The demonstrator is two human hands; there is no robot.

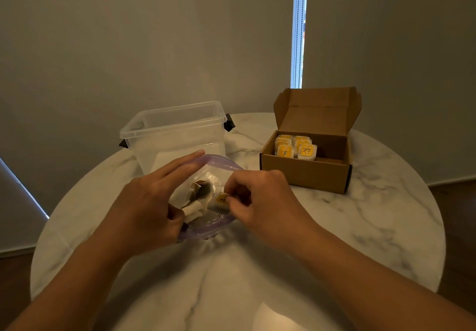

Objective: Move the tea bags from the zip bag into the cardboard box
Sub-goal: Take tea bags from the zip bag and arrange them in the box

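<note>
A round, white marbled desk (pixel 373 215) is filling the lower part of the view, seen from above by the person working at it. On the left, the left hand (pixel 144 202) is holding the left side of a clear zip bag (pixel 216 162) with a purple seal strip; 2 fingers are stretching straight along the bag's far rim while the thumb is hooking over the near rim, keeping the mouth spread wide. Just behind the bag, a clear plastic tub (pixel 175 127) with black side clips is standing upright on the desk. Inside the zip bag, a loose heap of pale tea bags (pixel 192 203) is lying against the left wall. At the right edge of the bag's mouth, the right hand (pixel 262 196) is pinching 1 tea bag with a yellow label (pixel 219 200) between thumb and curled fingertips, so the fingers are clamping on it at rim level. Further right and further back, well apart from the zip bag, a brown cardboard box (pixel 304 176) is sitting with its lid flap standing open. In its left half, 2 rows of yellow-labelled packets (pixel 296 148) are standing on edge, while its right half is lying in shadow. Above the box, a narrow strip of daylight (pixel 298 29) is showing between 2 drawn blinds.
</note>
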